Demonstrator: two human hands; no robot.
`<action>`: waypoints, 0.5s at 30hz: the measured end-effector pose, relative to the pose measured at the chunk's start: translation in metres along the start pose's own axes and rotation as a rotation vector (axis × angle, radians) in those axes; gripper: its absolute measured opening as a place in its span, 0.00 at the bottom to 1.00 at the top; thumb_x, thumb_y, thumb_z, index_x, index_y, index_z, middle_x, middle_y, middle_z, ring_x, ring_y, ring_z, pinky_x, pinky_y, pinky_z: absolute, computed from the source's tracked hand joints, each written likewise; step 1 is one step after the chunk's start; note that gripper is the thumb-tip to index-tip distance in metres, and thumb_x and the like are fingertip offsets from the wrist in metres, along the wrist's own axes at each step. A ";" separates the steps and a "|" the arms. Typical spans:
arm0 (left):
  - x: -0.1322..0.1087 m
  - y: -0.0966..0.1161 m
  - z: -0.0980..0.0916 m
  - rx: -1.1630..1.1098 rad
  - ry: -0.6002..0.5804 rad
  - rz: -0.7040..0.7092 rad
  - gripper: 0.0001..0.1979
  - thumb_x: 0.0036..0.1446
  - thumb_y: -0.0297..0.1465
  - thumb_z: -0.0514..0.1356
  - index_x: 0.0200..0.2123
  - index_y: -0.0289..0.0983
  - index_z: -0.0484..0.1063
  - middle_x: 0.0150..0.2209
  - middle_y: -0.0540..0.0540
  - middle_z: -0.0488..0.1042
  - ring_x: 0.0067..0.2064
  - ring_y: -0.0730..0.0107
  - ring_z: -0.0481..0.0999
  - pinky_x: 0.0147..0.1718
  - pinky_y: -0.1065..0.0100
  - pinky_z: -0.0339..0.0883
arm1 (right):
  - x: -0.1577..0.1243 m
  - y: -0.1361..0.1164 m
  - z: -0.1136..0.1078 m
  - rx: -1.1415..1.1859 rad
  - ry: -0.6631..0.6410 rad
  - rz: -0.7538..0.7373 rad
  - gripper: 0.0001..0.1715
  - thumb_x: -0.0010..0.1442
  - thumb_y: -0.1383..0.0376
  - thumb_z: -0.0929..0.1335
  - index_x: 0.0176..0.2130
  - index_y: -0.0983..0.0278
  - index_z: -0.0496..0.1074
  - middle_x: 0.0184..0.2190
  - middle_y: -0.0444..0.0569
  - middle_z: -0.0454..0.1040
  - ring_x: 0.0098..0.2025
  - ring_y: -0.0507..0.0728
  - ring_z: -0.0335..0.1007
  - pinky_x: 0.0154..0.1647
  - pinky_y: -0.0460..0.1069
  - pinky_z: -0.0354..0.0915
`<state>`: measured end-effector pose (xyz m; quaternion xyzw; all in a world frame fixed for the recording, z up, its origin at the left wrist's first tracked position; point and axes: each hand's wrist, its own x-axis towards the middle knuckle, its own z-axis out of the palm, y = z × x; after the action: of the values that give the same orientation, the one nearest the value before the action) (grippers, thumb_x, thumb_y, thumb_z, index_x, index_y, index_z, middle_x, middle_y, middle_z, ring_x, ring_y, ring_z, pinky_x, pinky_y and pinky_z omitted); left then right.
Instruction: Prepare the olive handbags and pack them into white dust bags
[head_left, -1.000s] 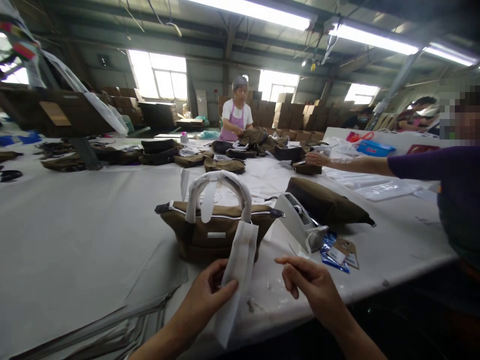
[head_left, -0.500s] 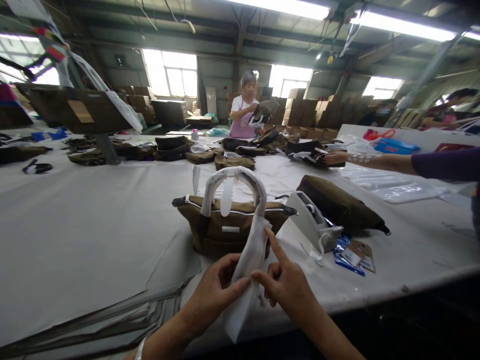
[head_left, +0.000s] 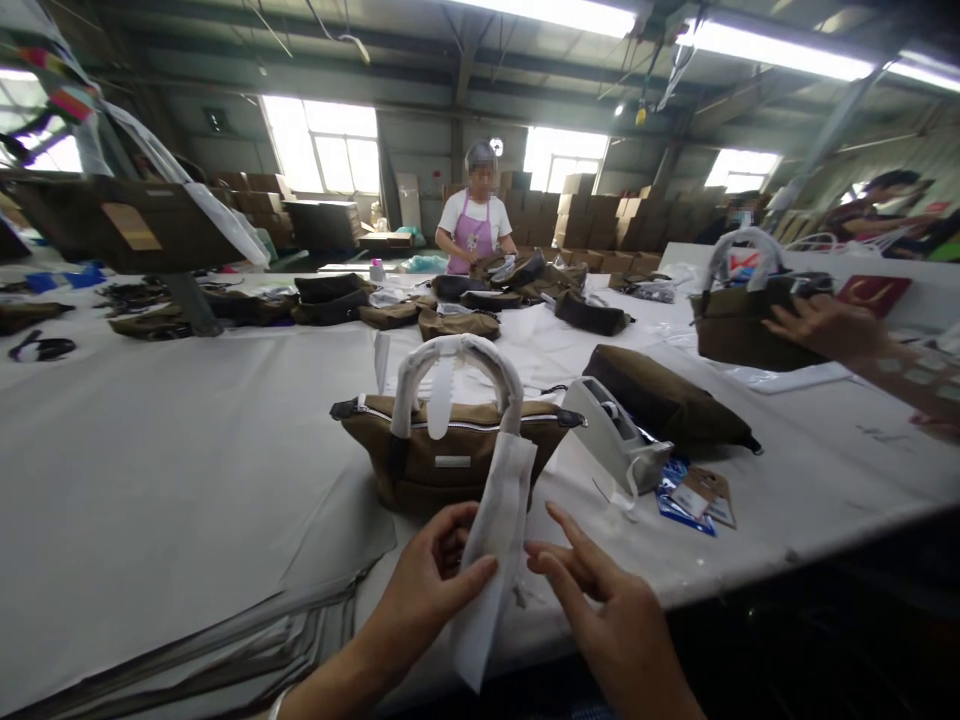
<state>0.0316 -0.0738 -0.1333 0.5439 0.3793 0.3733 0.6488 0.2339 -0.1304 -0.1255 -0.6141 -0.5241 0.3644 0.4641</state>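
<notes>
Your right hand [head_left: 619, 615] easing back from paper strip [head_left: 501, 510], fingers parted, gripping nothing; left hand [head_left: 431, 575] pinching strip, best keeping it flat.

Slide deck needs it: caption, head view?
Left hand holds white strip before brown handbag; right hand, open, beside strip.

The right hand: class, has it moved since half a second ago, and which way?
Yes: judged against the grey dispenser, the right hand has drawn back toward the wearer and slightly rightward.
</notes>
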 end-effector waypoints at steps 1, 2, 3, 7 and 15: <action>0.000 -0.001 0.002 -0.008 -0.008 0.007 0.28 0.55 0.37 0.68 0.56 0.37 0.67 0.45 0.41 0.80 0.52 0.54 0.77 0.49 0.62 0.71 | -0.001 -0.003 0.005 0.085 -0.079 0.035 0.43 0.60 0.48 0.70 0.67 0.61 0.59 0.44 0.52 0.82 0.48 0.66 0.78 0.54 0.59 0.70; 0.001 -0.002 0.004 -0.022 -0.013 0.011 0.29 0.55 0.38 0.69 0.57 0.37 0.66 0.45 0.41 0.80 0.51 0.54 0.78 0.49 0.61 0.72 | -0.001 -0.005 0.012 0.182 -0.147 0.075 0.49 0.60 0.47 0.70 0.70 0.63 0.53 0.44 0.52 0.82 0.48 0.66 0.78 0.53 0.60 0.71; 0.002 -0.004 0.006 -0.035 -0.014 0.009 0.31 0.54 0.38 0.69 0.58 0.37 0.65 0.45 0.41 0.80 0.50 0.54 0.79 0.49 0.61 0.72 | 0.001 -0.007 0.019 0.282 -0.191 0.116 0.53 0.60 0.47 0.71 0.71 0.64 0.48 0.43 0.52 0.82 0.47 0.66 0.79 0.50 0.59 0.73; 0.008 -0.013 0.013 -0.081 0.005 -0.019 0.39 0.54 0.40 0.69 0.63 0.33 0.59 0.41 0.39 0.81 0.47 0.51 0.81 0.48 0.58 0.73 | 0.010 -0.008 0.043 0.619 -0.204 0.188 0.45 0.59 0.51 0.73 0.66 0.65 0.59 0.39 0.52 0.82 0.39 0.65 0.80 0.41 0.56 0.75; 0.007 -0.015 -0.011 -0.015 -0.153 -0.036 0.35 0.56 0.38 0.68 0.64 0.38 0.63 0.56 0.37 0.76 0.56 0.53 0.76 0.59 0.56 0.68 | 0.023 0.009 0.019 0.386 -0.247 -0.031 0.27 0.61 0.53 0.72 0.55 0.62 0.72 0.49 0.53 0.79 0.52 0.64 0.76 0.52 0.56 0.71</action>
<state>0.0255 -0.0648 -0.1502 0.5592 0.3356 0.3214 0.6866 0.2237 -0.1042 -0.1391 -0.4567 -0.5067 0.5232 0.5109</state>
